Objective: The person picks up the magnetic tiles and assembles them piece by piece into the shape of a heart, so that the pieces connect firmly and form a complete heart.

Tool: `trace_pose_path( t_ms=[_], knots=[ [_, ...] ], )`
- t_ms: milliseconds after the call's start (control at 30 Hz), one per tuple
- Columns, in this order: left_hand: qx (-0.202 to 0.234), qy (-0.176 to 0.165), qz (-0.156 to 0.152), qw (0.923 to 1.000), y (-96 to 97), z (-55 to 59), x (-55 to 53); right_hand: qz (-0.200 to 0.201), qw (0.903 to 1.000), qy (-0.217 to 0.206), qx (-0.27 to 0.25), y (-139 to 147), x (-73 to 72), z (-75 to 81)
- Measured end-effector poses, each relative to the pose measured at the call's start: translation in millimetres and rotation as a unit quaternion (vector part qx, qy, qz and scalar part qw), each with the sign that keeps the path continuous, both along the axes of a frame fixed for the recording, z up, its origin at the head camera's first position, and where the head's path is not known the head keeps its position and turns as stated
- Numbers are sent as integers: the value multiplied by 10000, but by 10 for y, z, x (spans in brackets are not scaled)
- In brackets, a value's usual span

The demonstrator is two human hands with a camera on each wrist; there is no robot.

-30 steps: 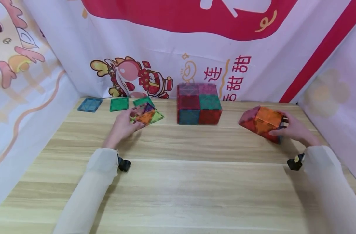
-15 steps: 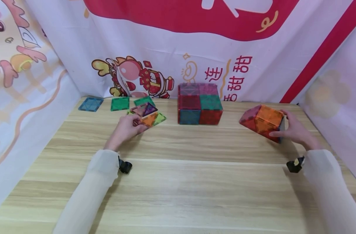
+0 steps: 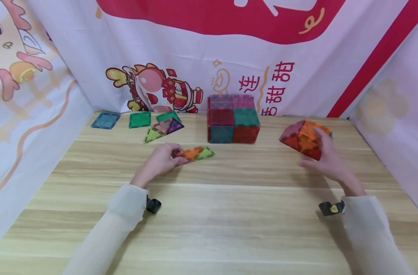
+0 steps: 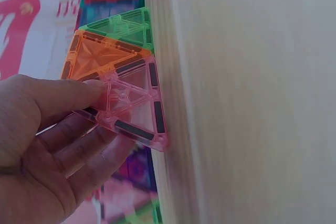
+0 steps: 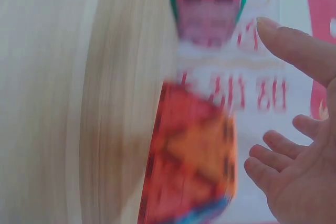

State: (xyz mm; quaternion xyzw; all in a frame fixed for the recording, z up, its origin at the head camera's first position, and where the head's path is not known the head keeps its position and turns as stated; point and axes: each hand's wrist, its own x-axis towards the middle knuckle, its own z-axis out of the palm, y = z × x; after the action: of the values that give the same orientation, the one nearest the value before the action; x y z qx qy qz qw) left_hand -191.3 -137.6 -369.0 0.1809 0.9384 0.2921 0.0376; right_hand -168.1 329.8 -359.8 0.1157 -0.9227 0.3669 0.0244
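My left hand [image 3: 164, 157] pinches a joined strip of see-through magnetic triangle tiles [image 3: 196, 153] between thumb and fingers. In the left wrist view the strip's tiles are a pink triangle [image 4: 128, 100], an orange triangle [image 4: 97, 56] and a green triangle [image 4: 123, 27]. Above the table my right hand [image 3: 324, 158] has its fingers spread, beside a closed block of orange, red and pink tiles [image 3: 307, 137]. The right wrist view shows a gap between that hand [image 5: 299, 145] and the blurred block [image 5: 194, 156].
A larger box of joined square tiles [image 3: 234, 120] stands at the back middle. Another triangle strip [image 3: 164, 130], a blue tile [image 3: 106, 120], a green tile [image 3: 140, 120] and a second green tile [image 3: 167, 115] lie at the back left. Printed cloth [image 3: 181, 49] hangs behind.
The left hand has pulled an orange-and-green strip toward the front right, away from the other triangle strip. My right hand has left the block's right side and moved toward its front left.
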Motion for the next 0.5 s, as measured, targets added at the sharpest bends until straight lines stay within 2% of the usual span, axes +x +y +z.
trace_pose_path(
  t_ms=[200, 367, 500],
  knots=[
    [175, -226, -477, 9985, 326, -6, 44, 751, 9972, -1, -7, -513, 28, -5],
    [226, -59, -867, 9960, 582, -34, 41, 1262, 9917, -190, 135, -910, 15, -58],
    [88, 148, -1115, 9936, 761, -28, 51, 1682, 9857, -50, 77, -1150, -5, -100]
  ],
)
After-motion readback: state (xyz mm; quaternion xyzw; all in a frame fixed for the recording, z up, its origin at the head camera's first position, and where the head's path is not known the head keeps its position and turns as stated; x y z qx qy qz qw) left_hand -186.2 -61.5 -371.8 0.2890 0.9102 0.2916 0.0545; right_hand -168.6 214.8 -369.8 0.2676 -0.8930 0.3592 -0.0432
